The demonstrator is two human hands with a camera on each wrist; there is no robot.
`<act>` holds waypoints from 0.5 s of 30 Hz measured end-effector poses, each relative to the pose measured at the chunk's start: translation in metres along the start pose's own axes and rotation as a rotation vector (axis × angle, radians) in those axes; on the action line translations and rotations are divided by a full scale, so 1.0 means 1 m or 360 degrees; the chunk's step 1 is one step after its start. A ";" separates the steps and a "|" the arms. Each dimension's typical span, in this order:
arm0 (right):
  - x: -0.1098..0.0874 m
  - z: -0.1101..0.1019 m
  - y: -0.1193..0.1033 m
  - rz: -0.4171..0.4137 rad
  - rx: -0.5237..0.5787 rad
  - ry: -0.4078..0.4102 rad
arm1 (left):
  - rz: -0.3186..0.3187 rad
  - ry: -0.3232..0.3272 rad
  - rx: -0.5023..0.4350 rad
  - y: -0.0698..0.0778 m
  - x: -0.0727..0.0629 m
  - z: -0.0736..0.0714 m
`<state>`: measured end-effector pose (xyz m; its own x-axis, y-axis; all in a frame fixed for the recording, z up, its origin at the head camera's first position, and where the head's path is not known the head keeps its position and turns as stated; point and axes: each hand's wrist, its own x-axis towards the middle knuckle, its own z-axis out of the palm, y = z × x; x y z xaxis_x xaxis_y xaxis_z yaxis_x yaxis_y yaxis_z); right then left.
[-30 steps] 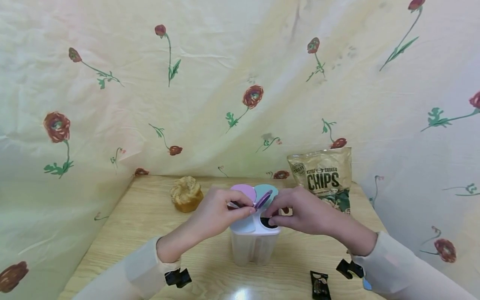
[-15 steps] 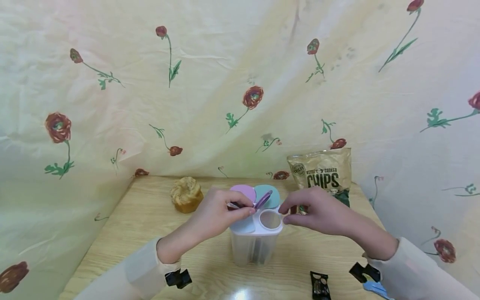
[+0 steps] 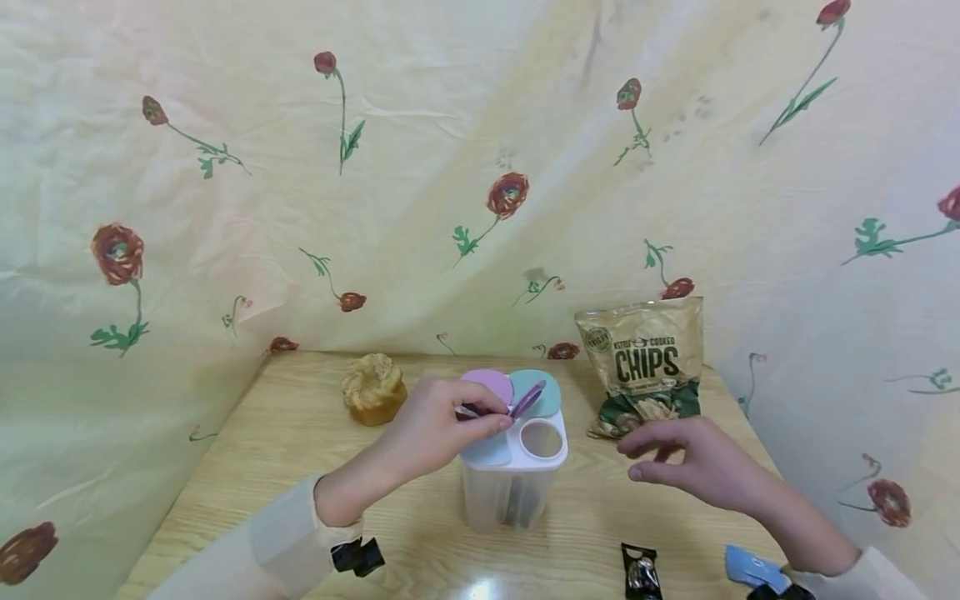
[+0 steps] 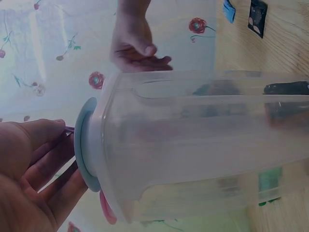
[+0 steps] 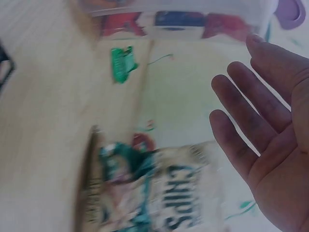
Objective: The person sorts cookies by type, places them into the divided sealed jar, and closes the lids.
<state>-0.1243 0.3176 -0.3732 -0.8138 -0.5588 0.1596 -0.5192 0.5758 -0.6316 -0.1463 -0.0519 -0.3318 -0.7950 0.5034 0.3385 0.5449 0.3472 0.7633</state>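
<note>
A clear multi-compartment food container (image 3: 480, 496) with a white top stands mid-table. My left hand (image 3: 441, 418) pinches a purple lid (image 3: 528, 400) between thumb and finger, tilted up above that top. Beside it, a round opening (image 3: 542, 438) is uncovered at the front right. A dark packet (image 4: 287, 104) lies low inside the container. To the right, my right hand (image 3: 693, 462) hovers over the table with loosely bent fingers and nothing in it. The right wrist view has its palm and spread fingers. Red and blue wrapped pieces (image 5: 178, 24) show through the container wall there.
A tan chips bag (image 3: 647, 358) stands at the back right, a ruffled bun (image 3: 372, 389) at the back left. Near the front right lie a black packet (image 3: 640, 572) and a light blue packet (image 3: 753, 569). A green wrapper (image 5: 123, 64) is behind the container.
My right hand released the dark packet into the front right compartment, then moved right and down, away from the container. My left hand stays on the purple lid.
</note>
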 end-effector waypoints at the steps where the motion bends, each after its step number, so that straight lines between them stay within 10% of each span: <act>1: -0.005 0.002 0.006 0.0027 0.0014 0.0000 | -0.0002 -0.0002 -0.0001 0.000 0.000 0.000; 15: -0.054 0.045 0.069 0.0362 0.0403 -0.0262 | -0.0014 0.0006 0.0003 -0.001 -0.001 0.001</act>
<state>-0.1048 0.3606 -0.4598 -0.8374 -0.5338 -0.1173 -0.2323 0.5418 -0.8077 -0.1457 -0.0515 -0.3336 -0.8006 0.4976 0.3339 0.5384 0.3529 0.7652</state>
